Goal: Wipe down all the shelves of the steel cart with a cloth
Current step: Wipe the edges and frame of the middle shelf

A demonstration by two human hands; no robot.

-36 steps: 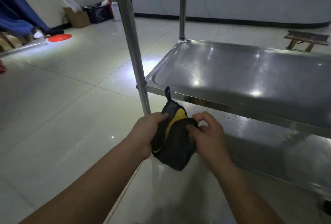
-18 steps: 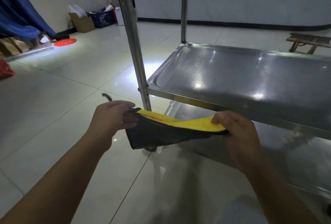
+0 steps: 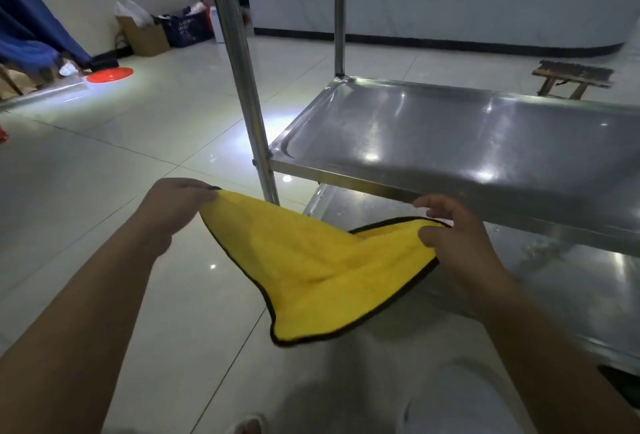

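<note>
Fingers of the left hand (image 3: 180, 203) and right hand (image 3: 450, 239) pinch opposite corners of the cloth (image 3: 311, 267), which, bundled a second ago, now hangs spread before the steel cart (image 3: 450, 142), seemingly ready for wiping.

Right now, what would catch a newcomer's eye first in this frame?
The bright yellow microfiber cloth with dark edging, stretched open low in the centre between the left hand and right hand, each pinching a corner. Behind it on the right, the shiny middle shelf of the steel cart glints with reflections. Far left, a red plate lies on the tiled floor.
</note>
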